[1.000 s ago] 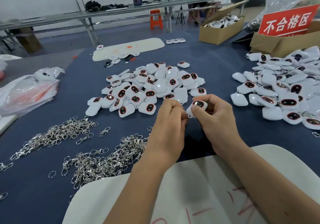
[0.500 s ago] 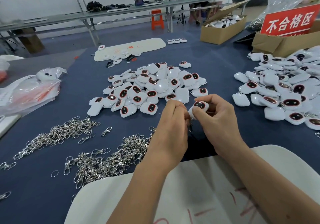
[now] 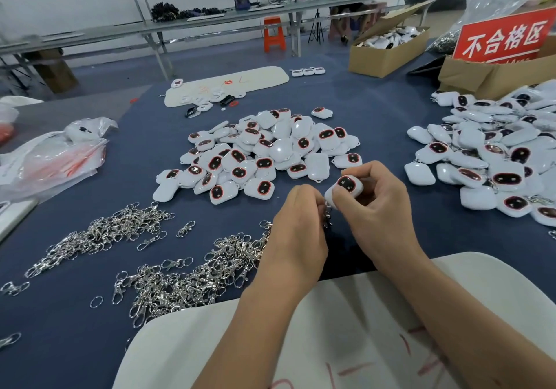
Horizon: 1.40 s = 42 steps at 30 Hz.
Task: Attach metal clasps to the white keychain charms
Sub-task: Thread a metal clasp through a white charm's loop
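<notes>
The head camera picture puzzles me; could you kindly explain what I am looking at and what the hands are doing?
No machine here: a person wears a camera on the head, looking forward and down at their own hands. The right hand holds a white keychain charm in its grip. The left hand works at a metal clasp hanging under it; its fingertips are hidden. On the blue table lie a middle pile of charms, another pile on the right, and heaps of loose clasps. A red sign stands on cardboard boxes behind.
</notes>
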Each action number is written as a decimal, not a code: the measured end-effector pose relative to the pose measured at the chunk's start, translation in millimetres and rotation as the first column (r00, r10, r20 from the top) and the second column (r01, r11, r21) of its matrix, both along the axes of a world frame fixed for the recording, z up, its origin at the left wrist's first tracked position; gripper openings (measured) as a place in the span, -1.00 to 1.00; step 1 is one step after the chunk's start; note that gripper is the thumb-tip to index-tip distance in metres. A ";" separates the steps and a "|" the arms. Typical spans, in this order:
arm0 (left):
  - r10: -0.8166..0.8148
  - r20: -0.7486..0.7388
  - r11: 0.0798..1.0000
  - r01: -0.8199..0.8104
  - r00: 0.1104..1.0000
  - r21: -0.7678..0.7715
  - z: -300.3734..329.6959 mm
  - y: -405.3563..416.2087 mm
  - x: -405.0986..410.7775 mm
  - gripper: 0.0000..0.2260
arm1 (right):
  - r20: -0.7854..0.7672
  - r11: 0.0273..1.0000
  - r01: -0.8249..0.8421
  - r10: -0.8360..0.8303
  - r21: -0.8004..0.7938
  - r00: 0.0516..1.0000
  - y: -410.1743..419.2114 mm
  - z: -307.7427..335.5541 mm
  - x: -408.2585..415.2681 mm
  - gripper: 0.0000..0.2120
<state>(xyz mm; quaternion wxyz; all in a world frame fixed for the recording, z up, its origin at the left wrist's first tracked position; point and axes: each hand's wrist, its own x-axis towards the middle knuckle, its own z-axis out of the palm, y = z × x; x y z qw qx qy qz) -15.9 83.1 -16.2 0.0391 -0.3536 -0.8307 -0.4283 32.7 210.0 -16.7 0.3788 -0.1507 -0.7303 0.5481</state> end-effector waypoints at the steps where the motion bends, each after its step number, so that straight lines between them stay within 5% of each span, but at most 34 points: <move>1: 0.007 0.012 1.000 -0.007 1.000 0.002 0.6 0.1 0.1 -0.89 | 0.001 1.000 -0.004 0.004 -0.014 1.000 0.4 -0.2 -0.2 -0.85; 7: -0.003 -0.003 0.987 0.003 1.000 0.159 5.0 1.1 -3.1 -0.84 | 0.014 0.983 -0.040 0.043 -0.181 0.999 4.0 -2.0 -0.1 -0.90; 24: 0.027 0.093 0.930 -0.059 0.995 0.362 2.9 -0.3 -11.8 -0.86 | -0.005 0.949 -0.073 0.075 -0.308 0.997 4.1 -2.0 0.2 -0.85; 35: 0.092 -0.235 0.989 -0.062 0.968 0.131 10.5 -4.8 -11.5 -0.87 | 0.005 0.982 -0.060 0.062 -0.178 0.998 -3.4 2.5 4.9 -0.72; 42: 0.044 -0.239 0.999 -0.043 0.970 0.011 11.8 -6.3 -11.8 -0.84 | -0.008 0.995 -0.077 0.076 -0.063 0.997 -6.4 4.5 6.3 -0.65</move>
